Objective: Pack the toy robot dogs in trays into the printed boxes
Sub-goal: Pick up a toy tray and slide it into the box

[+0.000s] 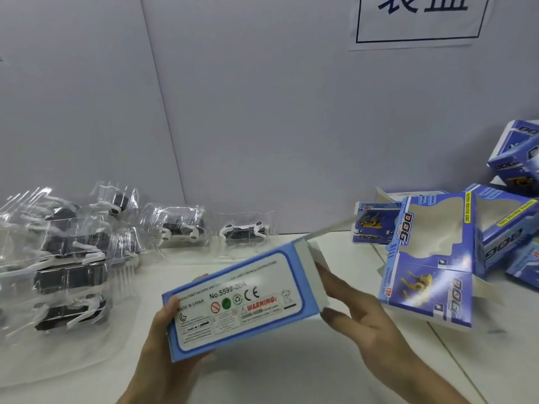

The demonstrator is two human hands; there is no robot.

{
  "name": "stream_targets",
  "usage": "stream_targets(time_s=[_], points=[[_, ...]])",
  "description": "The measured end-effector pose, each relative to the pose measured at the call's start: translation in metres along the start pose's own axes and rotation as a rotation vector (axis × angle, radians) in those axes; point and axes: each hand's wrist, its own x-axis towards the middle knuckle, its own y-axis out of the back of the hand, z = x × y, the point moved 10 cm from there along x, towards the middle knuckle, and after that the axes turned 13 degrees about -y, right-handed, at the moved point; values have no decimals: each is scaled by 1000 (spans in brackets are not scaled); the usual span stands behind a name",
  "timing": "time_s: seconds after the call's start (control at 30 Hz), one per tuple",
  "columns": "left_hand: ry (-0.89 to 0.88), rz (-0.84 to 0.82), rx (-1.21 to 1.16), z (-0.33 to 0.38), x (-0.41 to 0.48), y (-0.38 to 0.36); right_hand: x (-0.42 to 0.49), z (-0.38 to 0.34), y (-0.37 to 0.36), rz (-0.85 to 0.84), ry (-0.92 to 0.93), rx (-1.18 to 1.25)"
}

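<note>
Left hand (166, 330) grips a printed box (236, 304) with curled fingers above the white worktop (291, 363); right hand (358, 310), fingers straight, presses its flap. Toy dogs (67, 258) in clear trays lie left, more boxes (431, 258) right, grey wall (262, 112) behind.

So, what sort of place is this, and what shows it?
Probably a toy packing bench: clear plastic trays of black-and-white toy robot dogs, a pile of blue printed cardboard boxes, and a paper wall sign.
</note>
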Motion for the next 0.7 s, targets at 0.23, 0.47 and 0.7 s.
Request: stream_targets(time_s=[0.23, 0.47, 0.7], points=[[159, 36, -64, -22, 0, -3, -15, -28, 41, 434, 203, -182], [243, 85, 183, -58, 5, -7, -6, -18, 38, 260, 108, 259], [-44, -169, 693, -34, -3, -22, -23, -31, 41, 457, 198, 57]])
